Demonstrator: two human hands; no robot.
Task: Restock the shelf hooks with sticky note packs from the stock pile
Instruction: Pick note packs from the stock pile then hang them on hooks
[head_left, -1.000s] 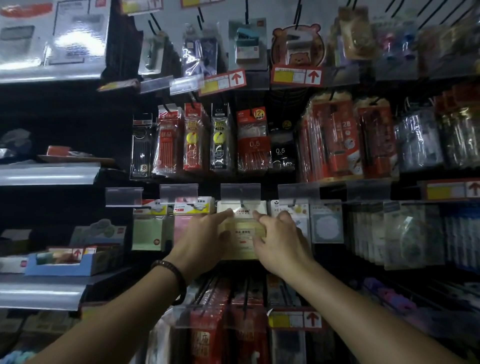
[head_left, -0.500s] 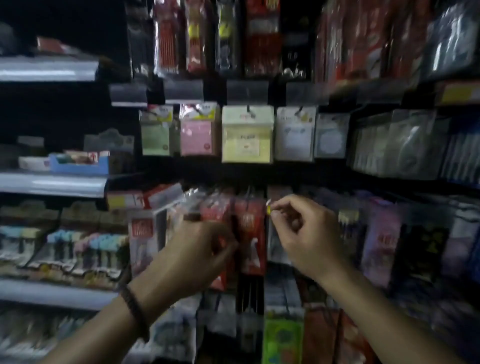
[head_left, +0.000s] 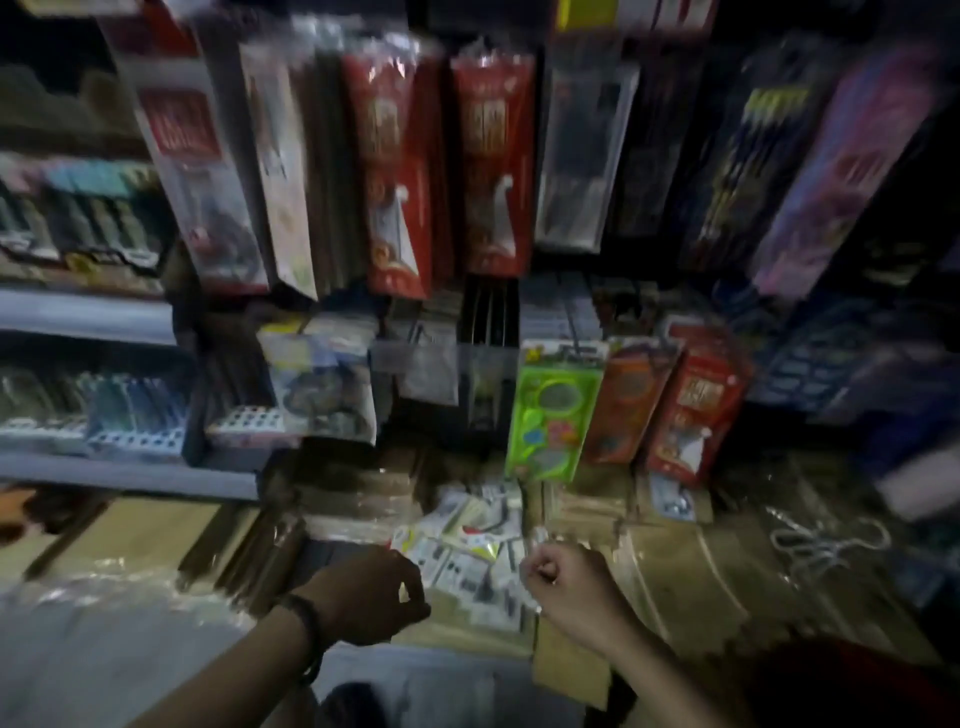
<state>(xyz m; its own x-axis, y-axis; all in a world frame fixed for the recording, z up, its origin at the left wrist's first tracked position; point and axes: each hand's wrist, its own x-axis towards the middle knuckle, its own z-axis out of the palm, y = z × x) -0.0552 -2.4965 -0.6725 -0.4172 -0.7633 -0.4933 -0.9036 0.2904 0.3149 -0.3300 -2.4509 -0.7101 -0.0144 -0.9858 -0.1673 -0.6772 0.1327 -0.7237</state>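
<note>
Sticky note packs (head_left: 467, 551) lie in one loose heap between the left hand (head_left: 369, 597) and the right hand (head_left: 566, 587), reaching just beyond them. Blur hides their number, but there are several at least. Both hands, two in all, have curled fingers, and I cannot tell whether either grips anything. The step looks like fetching stock, so the next move calls for pinching a single pack off the heap. One green pack (head_left: 553, 410) hangs beyond the right hand.
</note>
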